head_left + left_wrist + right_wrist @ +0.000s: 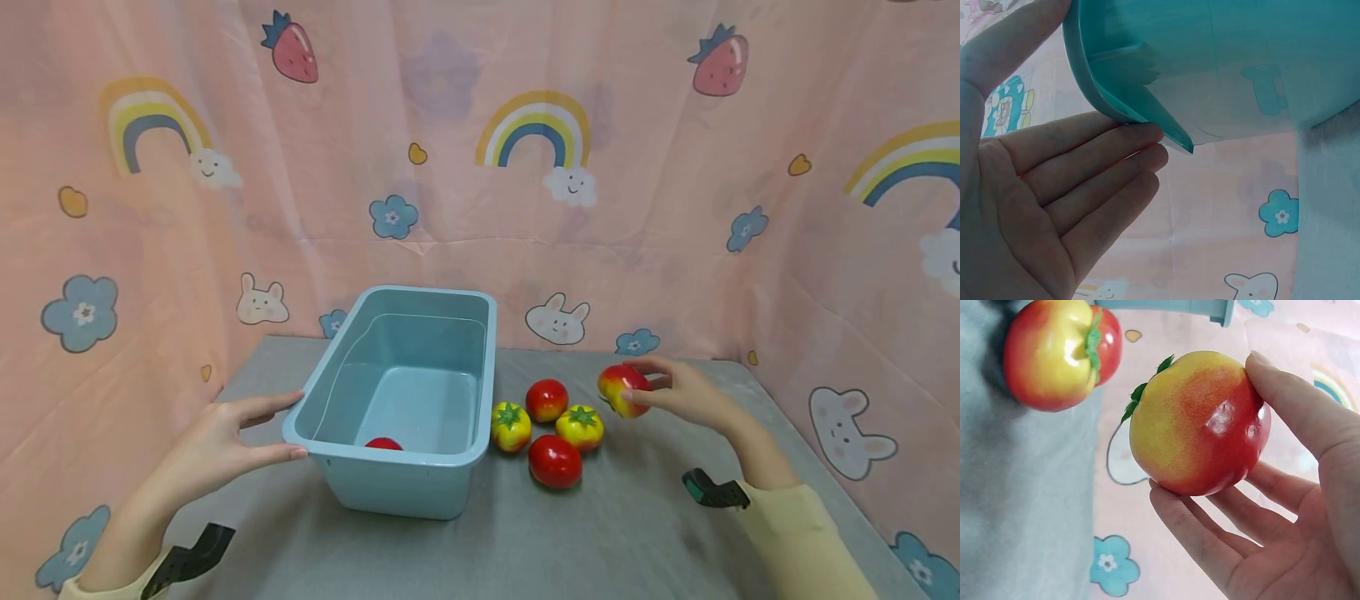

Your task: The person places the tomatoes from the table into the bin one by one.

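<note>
My right hand (693,396) holds a shiny red-and-yellow tomato (1200,425) between thumb and fingers, above the table and to the right of the other tomatoes. Green leaves show on its side turned away from the palm. A light blue plastic bin (397,458) stands at the middle left. Straight fingers and thumb of my left hand (213,454) touch its rim at the near left corner. Inside the bin, a red tomato (384,443) is mostly hidden by the near wall.
Right of the bin lie several tomatoes: a red one (555,462) in front, yellow ones with green tops (581,427) and another red one (547,399) behind. A grey cloth (637,517) covers the table. Behind and at both sides hangs a pink patterned curtain (645,167).
</note>
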Motion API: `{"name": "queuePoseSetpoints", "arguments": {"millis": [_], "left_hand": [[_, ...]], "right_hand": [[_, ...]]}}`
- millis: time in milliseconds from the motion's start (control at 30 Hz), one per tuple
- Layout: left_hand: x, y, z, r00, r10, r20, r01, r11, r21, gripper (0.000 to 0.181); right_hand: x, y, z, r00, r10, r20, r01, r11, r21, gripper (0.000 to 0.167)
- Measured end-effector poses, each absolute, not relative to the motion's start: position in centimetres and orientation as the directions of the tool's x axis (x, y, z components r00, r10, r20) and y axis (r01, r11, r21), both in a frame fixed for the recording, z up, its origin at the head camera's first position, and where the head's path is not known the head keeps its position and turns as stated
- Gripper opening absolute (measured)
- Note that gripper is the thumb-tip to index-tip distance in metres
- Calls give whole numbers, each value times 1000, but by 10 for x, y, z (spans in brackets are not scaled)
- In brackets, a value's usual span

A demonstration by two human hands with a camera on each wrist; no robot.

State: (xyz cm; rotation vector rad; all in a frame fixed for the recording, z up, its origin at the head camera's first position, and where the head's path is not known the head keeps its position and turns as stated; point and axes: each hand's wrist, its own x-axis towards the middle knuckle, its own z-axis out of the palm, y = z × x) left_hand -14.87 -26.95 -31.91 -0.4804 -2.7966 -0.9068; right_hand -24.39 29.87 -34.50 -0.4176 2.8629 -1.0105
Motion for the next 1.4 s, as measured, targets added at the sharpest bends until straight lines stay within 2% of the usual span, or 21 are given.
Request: {"name": "queuePoseSetpoints", "arguments": {"millis": [833, 1400], "left_hand": [[-151, -270, -320, -931, 261, 255, 361, 765, 534, 70], [-151, -270, -321, -931, 261, 257, 362, 761, 538, 71]], "right_hand": [[-256, 263, -311, -933, -345, 101, -333, 722, -606, 65], [-262, 239, -291, -916, -390, 97, -360, 689, -629, 62]]}}
